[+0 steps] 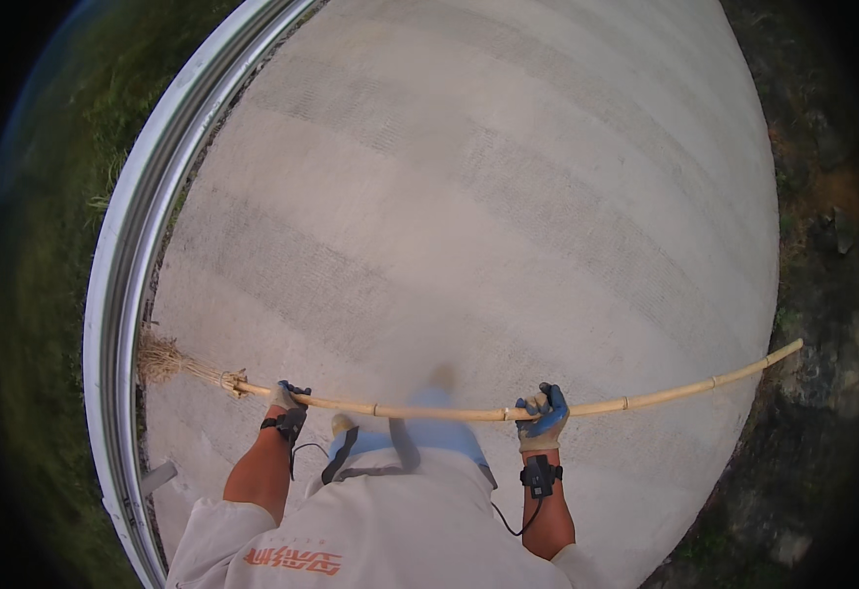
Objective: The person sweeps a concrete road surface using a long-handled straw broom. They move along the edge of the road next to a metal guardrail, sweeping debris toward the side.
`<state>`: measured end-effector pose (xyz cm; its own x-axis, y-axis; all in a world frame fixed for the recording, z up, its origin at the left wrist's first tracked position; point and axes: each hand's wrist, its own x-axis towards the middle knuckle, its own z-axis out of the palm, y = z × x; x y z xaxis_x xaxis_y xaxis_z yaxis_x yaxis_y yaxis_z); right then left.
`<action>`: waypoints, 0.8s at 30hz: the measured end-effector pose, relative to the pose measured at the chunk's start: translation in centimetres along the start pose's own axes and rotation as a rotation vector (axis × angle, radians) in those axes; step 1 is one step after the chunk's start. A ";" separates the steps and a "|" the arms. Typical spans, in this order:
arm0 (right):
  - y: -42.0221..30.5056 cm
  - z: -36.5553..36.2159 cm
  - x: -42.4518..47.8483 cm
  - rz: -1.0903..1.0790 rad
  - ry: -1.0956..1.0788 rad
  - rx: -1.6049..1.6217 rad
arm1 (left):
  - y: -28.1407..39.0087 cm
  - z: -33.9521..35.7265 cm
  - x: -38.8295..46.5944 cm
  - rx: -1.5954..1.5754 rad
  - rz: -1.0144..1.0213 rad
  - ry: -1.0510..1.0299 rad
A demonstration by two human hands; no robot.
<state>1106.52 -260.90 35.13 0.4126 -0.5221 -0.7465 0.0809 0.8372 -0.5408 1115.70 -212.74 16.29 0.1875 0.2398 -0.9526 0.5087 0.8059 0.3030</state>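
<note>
A long bamboo-handled broom (436, 414) lies crosswise in front of my body, held in both hands. Its bundled twig head (168, 358) points left, close beside the metal guardrail. My left hand (289, 396), in a blue-and-pale work glove, grips the handle just right of the binding. Farther along, my right hand (543, 414) wears a matching glove and has its fingers curled around the pole. The bare end of the handle (786, 352) reaches out over the right edge of the pavement.
A metal guardrail (124, 294) runs along the left, with a post (158, 477) at its foot and grass (39, 294) behind it. Grooved concrete pavement (429, 221) stretches ahead. Dirt and rocks (830, 221) border the right side. Each wrist bears a strapped device (540, 476) with a cable.
</note>
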 end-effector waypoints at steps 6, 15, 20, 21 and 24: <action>-5.8 7.4 3.9 0.019 -0.367 -0.210 | -5.2 -2.8 -3.2 -0.169 -0.228 0.228; -3.6 20.8 5.0 0.141 -0.610 -0.295 | -8.5 -8.1 3.1 0.276 -0.268 0.015; -3.8 21.2 0.0 0.007 -0.596 -0.314 | -3.3 -0.4 -9.7 1.509 0.233 -0.186; -4.6 20.9 -1.0 -0.032 -0.586 -0.307 | -3.4 -0.1 -10.4 1.501 0.235 -0.153; -6.7 21.2 -1.9 -0.071 -0.678 -0.182 | -2.9 2.6 -3.6 1.415 0.532 -0.227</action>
<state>1124.40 -262.05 48.41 0.8910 -0.3087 -0.3328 0.0002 0.7334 -0.6798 1115.75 -217.40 18.86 0.6556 0.1336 -0.7432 0.6777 -0.5381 0.5011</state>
